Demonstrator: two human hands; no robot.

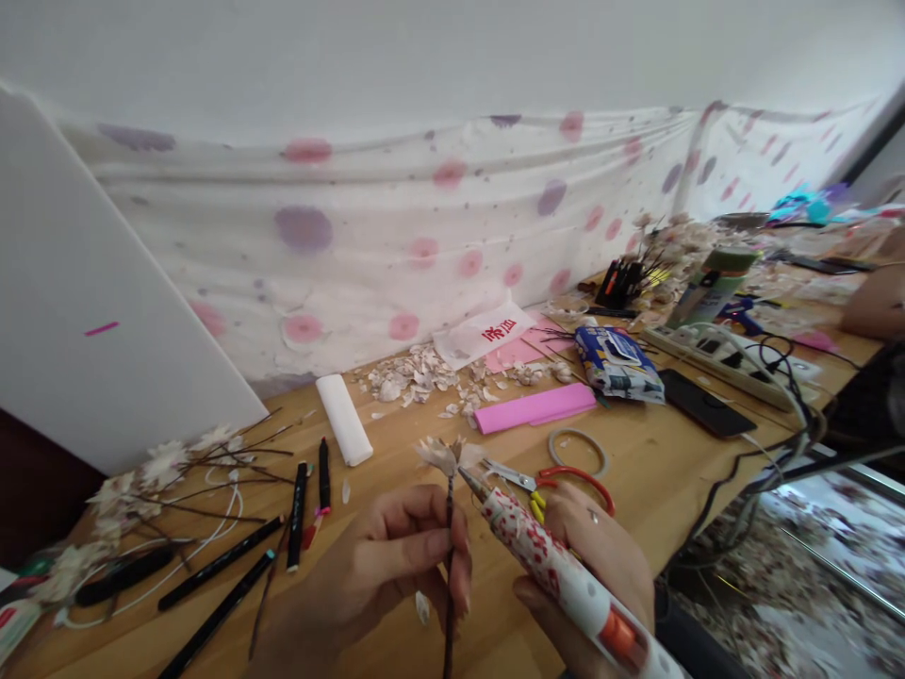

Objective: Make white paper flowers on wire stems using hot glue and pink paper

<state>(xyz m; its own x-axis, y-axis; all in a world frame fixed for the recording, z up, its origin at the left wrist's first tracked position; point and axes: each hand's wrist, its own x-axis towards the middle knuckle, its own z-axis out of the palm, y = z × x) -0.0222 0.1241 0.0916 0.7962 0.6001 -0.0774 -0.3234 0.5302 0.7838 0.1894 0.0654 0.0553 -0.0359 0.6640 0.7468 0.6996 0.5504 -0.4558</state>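
Observation:
My left hand (pixel 396 566) is closed around a thin dark twig (pixel 449 575) held upright, with a small pale shell flower (pixel 442 455) at its top. My right hand (pixel 600 566) grips a white glue gun with a red pattern (pixel 558 566). Its nozzle points up and left and touches the base of the flower. Both hands hover over the near edge of the wooden table (pixel 636 471).
Black marker pens (pixel 297 514) and finished twig flowers (pixel 162 471) lie at left. Shell pieces (pixel 424 377), a pink pad (pixel 534 408), pliers (pixel 558 481), a tape ring (pixel 578 451), a wipes pack (pixel 618 363), a phone (pixel 707 404) and a power strip (pixel 728 363) lie beyond. Another person's arm (pixel 877 302) rests far right.

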